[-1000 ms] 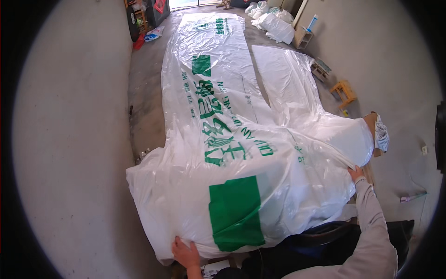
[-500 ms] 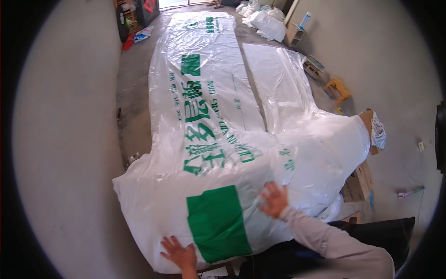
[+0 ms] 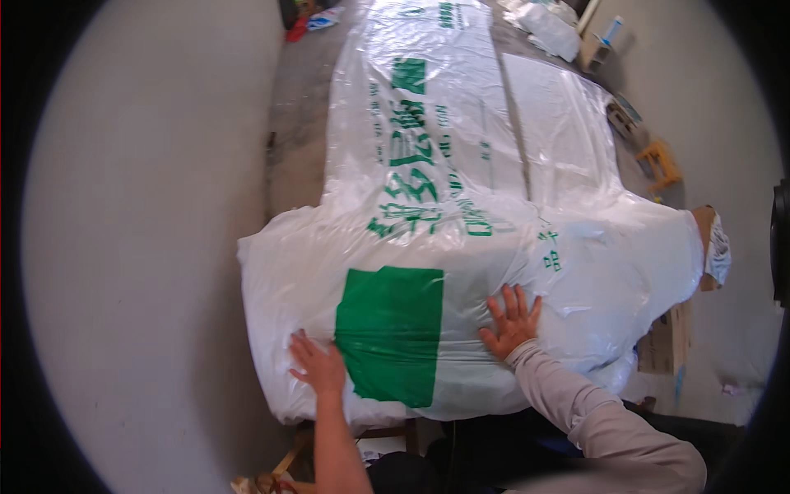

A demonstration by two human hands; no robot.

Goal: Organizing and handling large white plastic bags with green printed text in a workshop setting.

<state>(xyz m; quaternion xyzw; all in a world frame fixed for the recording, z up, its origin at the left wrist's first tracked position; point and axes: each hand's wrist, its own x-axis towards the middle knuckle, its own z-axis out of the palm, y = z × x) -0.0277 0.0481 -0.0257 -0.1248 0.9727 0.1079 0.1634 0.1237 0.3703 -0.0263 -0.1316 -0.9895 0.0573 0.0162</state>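
Note:
A large white plastic sheet [image 3: 485,354] with green printing is spread over a bulky raised form in front of me, and its long far part stretches away over the floor. My left hand [image 3: 317,362] lies on the sheet with fingers spread, just left of the solid green square [image 3: 391,329]. To the right of that square, my right hand [image 3: 513,323] presses flat on the sheet, its fingers apart. Small creases run across the plastic between the hands. What stands beneath the sheet is hidden.
A grey wall [image 3: 164,206] rises close on the left. Along the right stand a yellow stool [image 3: 660,165], a cardboard box [image 3: 663,342] and a hollow block [image 3: 597,58]. White bags [image 3: 547,29] lie at the back. A wooden frame [image 3: 292,461] shows below the sheet's near edge.
The view has shifted, so the scene sits further left-to-right across and nearer. Both hands now rest higher up beside the green square, and the sheet's near edge has moved away from me.

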